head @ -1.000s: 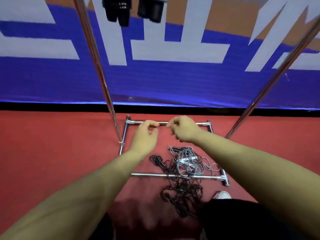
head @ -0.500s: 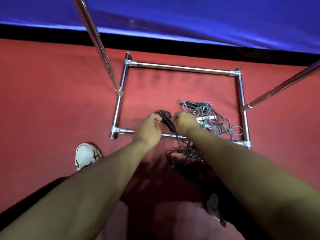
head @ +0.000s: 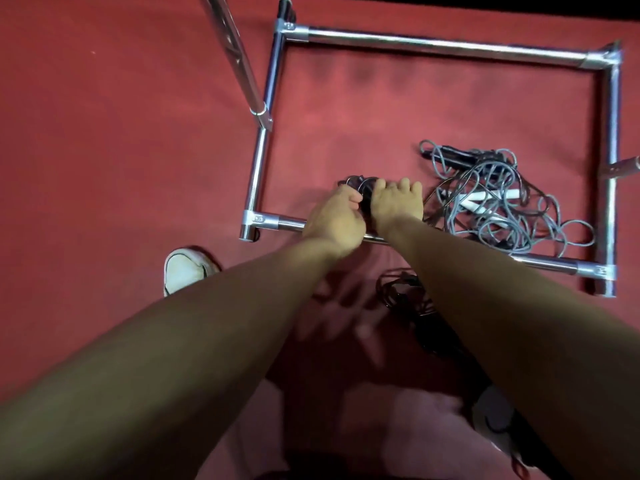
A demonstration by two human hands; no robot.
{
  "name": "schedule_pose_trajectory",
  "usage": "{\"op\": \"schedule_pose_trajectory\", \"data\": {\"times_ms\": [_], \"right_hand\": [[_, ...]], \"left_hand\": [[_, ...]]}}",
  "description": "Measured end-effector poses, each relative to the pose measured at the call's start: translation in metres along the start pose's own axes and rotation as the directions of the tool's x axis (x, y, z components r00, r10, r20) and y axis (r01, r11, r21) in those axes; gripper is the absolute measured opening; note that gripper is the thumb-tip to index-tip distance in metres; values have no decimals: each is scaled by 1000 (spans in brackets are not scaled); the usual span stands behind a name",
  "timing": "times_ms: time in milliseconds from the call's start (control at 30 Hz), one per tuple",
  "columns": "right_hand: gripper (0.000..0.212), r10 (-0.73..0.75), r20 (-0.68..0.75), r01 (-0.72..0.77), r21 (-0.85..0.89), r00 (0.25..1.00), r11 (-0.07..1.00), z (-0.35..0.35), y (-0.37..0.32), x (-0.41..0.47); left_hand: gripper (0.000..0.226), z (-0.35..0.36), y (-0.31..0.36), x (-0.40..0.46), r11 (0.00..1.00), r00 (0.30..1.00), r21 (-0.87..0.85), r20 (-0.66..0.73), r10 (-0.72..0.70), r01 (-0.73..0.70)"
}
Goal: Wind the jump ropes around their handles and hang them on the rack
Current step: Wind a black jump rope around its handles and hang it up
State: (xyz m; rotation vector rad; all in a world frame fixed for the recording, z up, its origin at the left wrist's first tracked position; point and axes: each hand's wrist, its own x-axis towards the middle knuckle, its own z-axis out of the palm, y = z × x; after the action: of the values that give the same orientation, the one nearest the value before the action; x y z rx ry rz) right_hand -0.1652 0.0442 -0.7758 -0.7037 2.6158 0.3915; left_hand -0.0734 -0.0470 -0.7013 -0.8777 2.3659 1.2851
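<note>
A black jump rope (head: 360, 186) lies on the red floor just inside the front bar of the chrome rack base (head: 446, 43). My left hand (head: 337, 221) and my right hand (head: 398, 202) both grip its black handles and loops. More of the black rope (head: 401, 296) trails back over the front bar toward me. To the right lies a tangled heap of grey jump ropes (head: 505, 202) with white handles (head: 485, 199) and a black handle (head: 453, 157).
The rack's left upright (head: 239, 60) rises at the upper left, and the right upright's stub (head: 623, 166) shows at the right edge. My white shoe (head: 183, 270) stands left of the rack base. A dark band runs along the top edge.
My head has tilted further down and my hands have dropped from the air to the floor. Both hands have closed on the black jump rope inside the rack base.
</note>
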Motion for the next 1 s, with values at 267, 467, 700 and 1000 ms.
{"op": "schedule_pose_trajectory", "data": {"times_ms": [267, 467, 700, 1000], "right_hand": [[23, 122, -342, 151, 670, 932, 727, -88, 2, -48], [11, 207, -489, 417, 854, 848, 310, -223, 40, -138], [15, 104, -703, 686, 710, 704, 159, -410, 82, -273], [8, 103, -825, 830, 544, 556, -125, -563, 100, -420]], "left_hand": [[26, -55, 26, -24, 989, 970, -114, -211, -120, 97], [28, -120, 120, -98, 884, 899, -427, -438, -17, -192], [29, -192, 235, -207, 676, 735, -456, -650, 192, -579], [31, -276, 344, -334, 459, 585, -412, -734, 346, -787]]}}
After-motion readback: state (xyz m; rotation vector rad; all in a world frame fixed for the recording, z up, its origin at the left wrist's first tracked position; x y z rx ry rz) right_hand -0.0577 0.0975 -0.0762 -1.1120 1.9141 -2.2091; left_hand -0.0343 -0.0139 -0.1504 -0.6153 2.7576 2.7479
